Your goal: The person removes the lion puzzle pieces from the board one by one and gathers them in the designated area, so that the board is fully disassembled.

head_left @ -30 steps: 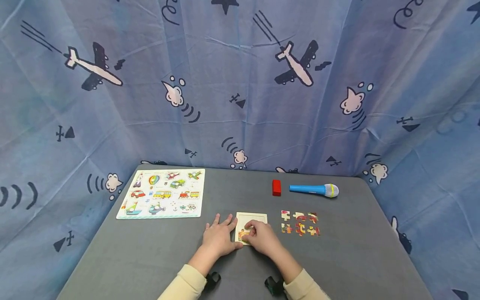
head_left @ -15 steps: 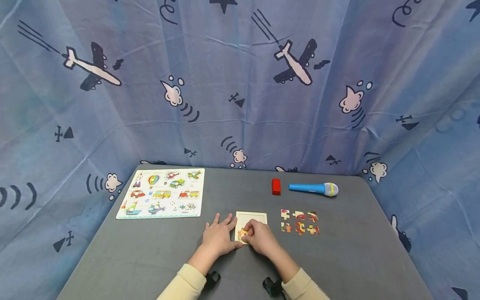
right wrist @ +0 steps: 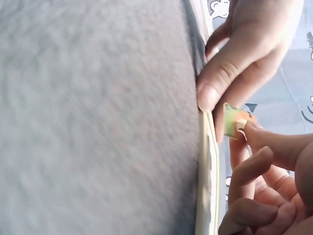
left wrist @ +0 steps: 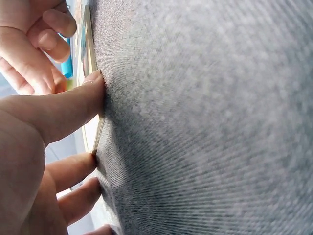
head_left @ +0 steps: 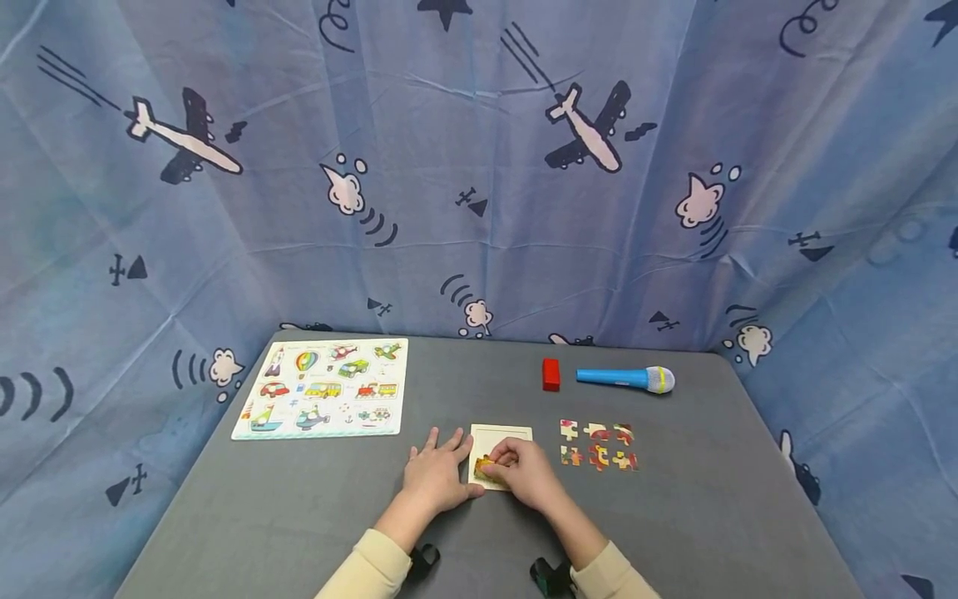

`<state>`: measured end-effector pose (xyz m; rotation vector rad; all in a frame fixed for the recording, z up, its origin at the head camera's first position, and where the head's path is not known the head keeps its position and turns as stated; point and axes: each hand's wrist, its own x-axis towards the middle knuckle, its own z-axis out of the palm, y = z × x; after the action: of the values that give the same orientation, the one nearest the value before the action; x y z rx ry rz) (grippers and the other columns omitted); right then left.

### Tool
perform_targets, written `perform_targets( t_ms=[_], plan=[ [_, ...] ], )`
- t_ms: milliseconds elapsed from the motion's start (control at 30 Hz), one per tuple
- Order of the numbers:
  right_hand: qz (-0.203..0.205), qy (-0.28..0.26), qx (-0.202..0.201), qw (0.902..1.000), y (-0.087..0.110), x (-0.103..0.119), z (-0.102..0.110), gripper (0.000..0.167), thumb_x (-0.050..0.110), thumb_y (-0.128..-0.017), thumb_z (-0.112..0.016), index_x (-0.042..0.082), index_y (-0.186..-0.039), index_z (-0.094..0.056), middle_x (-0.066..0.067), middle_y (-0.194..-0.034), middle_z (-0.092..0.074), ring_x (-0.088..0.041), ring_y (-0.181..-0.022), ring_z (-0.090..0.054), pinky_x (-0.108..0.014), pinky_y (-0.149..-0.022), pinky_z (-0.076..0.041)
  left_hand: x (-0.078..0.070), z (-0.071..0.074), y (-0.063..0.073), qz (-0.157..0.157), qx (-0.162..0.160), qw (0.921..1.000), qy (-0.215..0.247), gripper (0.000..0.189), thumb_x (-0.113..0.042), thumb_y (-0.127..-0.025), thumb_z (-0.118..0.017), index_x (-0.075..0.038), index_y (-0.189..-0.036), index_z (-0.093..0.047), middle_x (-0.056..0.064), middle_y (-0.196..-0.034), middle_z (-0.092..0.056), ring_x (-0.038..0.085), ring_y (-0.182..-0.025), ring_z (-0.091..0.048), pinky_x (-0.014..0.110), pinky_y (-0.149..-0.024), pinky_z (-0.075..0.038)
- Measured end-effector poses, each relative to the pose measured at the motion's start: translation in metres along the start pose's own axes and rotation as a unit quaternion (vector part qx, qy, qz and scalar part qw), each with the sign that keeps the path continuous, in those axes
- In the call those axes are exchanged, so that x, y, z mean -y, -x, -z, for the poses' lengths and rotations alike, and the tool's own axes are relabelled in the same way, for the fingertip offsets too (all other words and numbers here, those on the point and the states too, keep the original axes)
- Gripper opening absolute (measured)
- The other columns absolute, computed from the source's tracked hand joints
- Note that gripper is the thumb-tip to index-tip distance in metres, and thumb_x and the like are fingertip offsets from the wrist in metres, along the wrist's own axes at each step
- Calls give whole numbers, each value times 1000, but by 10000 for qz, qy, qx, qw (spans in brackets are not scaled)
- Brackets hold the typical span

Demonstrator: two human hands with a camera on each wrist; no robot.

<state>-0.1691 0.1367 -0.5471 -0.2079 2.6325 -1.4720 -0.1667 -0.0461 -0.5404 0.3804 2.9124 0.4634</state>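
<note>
My left hand (head_left: pixel 437 476) lies spread on the table, its thumb and fingers straight against the left edge of a small pale wooden puzzle tray (head_left: pixel 500 432). Over the tray's lower left, my right hand (head_left: pixel 527 476) pinches a jigsaw piece (head_left: pixel 485 467) between thumb and finger. The right wrist view shows this green and orange piece (right wrist: pixel 230 121) tilted and lifted off the tray, close to the left hand's fingers (right wrist: pixel 254 54). From these views I cannot tell whether other pieces lie in the tray beneath it. Right of the tray, several loose jigsaw pieces (head_left: pixel 599 456) lie in two rows.
A white picture board of vehicles (head_left: pixel 322 388) lies at the table's back left. Behind the loose pieces are a red block (head_left: pixel 550 375) and a blue toy microphone (head_left: pixel 624 378). A blue printed curtain (head_left: pixel 479 166) hangs behind the grey table (head_left: pixel 299 516).
The pinched jigsaw piece has tipped up and more of it shows; my right hand's fingers have shifted slightly right. My left hand and the tray have stayed put.
</note>
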Motion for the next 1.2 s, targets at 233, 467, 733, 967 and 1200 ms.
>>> perform_targets(
  t_ms=[233, 467, 733, 967, 1200],
  plan=[
    [-191, -106, 83, 9997, 9, 0, 14, 14, 16, -85, -82, 8, -88, -70, 1, -72, -68, -8, -60, -52, -21, -53, -41, 2, -1, 2, 11, 15, 10000, 45, 83, -56, -79, -80, -20, -149, -54, 3, -157, -46, 43, -149, -31, 69, -110, -34],
    [-369, -46, -44, 9993, 18, -6, 31, 11, 16, -87, -80, 9, -89, -73, 3, -72, -69, -9, -61, -55, -23, -54, -44, 6, -1, 5, 107, -12, 9998, 152, 83, -54, -79, -80, -19, -149, -54, 3, -158, -45, 43, -150, -29, 70, -111, -31],
    [-758, -83, -431, 9962, 33, -14, 57, 10, 15, -87, -80, 7, -90, -74, 1, -72, -68, -11, -62, -56, -23, -55, -45, 4, -1, 4, 59, 45, 9999, 121, 83, -56, -80, -79, -20, -149, -53, 3, -158, -45, 43, -150, -29, 70, -112, -31],
    [-931, -40, -669, 9934, 38, -22, 75, 10, 12, -87, -80, 6, -90, -74, 0, -75, -70, -10, -63, -56, -22, -56, -47, 3, 1, 5, 37, -1, 9999, 101, 83, -55, -80, -80, -19, -149, -53, 4, -157, -46, 44, -150, -30, 70, -111, -32],
    [-990, 93, -739, 9923, 44, -30, 86, 12, 14, -86, -80, 5, -92, -73, 1, -76, -70, -9, -65, -58, -22, -57, -47, 3, -1, 3, 30, 26, 9999, 134, 83, -55, -79, -80, -19, -149, -53, 3, -158, -46, 44, -150, -30, 70, -111, -32]
  ],
)
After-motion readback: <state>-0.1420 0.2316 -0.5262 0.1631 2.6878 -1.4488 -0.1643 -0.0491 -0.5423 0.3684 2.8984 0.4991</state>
